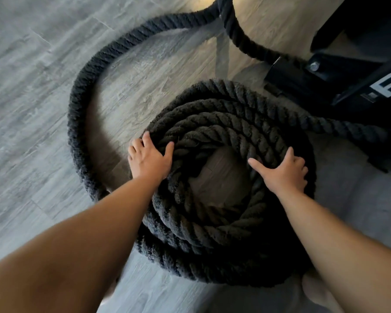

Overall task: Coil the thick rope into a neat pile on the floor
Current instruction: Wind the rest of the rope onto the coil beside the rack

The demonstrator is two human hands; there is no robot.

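Dim scene, warm light from the top, wide-angle bending, blurred near edges.

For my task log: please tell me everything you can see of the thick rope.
The rope is thick, dark, twisted and fuzzy. Most lies in a stacked round coil on the floor, open in the middle. A loose length loops left and upward; another runs right. The left hand and right hand rest on its top turns.

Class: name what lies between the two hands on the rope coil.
Head view: between left hand and right hand lie inner turns of the rope and bare floor.
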